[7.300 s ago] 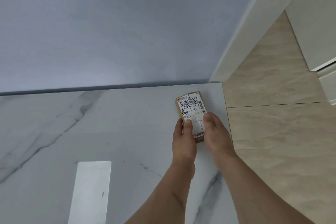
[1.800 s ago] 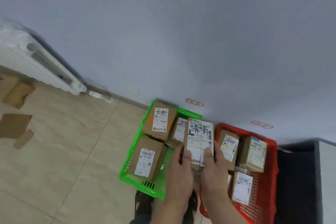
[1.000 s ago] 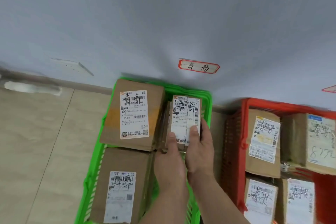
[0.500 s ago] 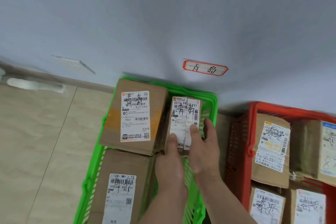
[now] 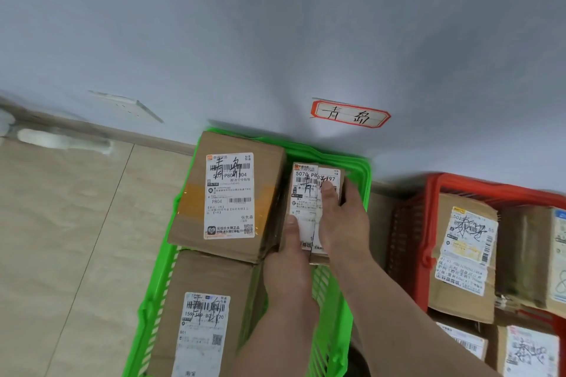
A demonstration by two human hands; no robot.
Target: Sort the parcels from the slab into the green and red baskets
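A small cardboard parcel (image 5: 306, 190) with a white label lies in the far right part of the green basket (image 5: 358, 171). My left hand (image 5: 291, 260) grips its near left edge, thumb on the label. My right hand (image 5: 343, 223) holds its right side, thumb pressed on top. Two bigger parcels sit in the same basket: one at the far left (image 5: 229, 196), one nearer (image 5: 202, 321). The red basket (image 5: 435, 190) to the right holds several labelled parcels (image 5: 465, 257).
Both baskets stand on a beige tiled floor (image 5: 61, 239) against a pale wall. A red-bordered handwritten tag (image 5: 350, 114) is stuck to the wall above the green basket. A white wall socket (image 5: 128, 105) is at the left.
The small parcel has gone lower and farther into the green basket beside the big far parcel. My right thumb has slid farther up its label. Both hands still hold it.
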